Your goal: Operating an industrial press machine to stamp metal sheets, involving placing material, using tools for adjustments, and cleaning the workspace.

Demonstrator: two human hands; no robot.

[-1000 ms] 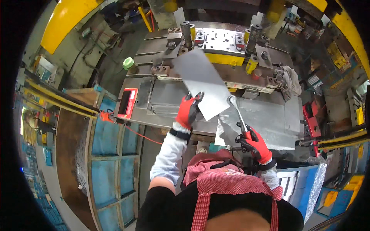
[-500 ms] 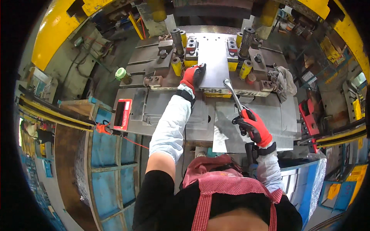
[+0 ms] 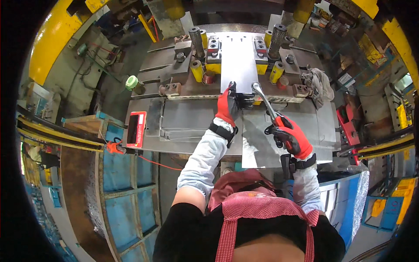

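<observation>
1. Head view, workpiece: flat bare-metal sheet (image 3: 238,65) lies lengthwise on the die block, between the two dark guide posts (image 3: 196,43); its near end faces the operator.
2. Left hand (image 3: 232,104), red glove with black palm and fingers: at the sheet's near edge, one finger up over it, the others curled just below. Grip partly closed; I can't tell from here whether it pinches the sheet.
3. Right hand (image 3: 291,136), same glove type: grip closed firmly round the handle of a ring-headed wrench-like tool (image 3: 266,102). Tool slants up and left; ring end is at the sheet's near right corner. Can't confirm contact.
4. Die hardware: short yellow cylinders (image 3: 276,72) stand near the guide posts, both sides.
5. Steel desk (image 3: 150,143) in front: stacked sheets (image 3: 185,117) at left, more flat sheets (image 3: 301,124) at right, under the tool hand.
6. Edges: red-framed dark panel (image 3: 136,129) on the desk's left end; crumpled grey rag (image 3: 318,85) at far right; green-capped container (image 3: 132,82) left of the die.
</observation>
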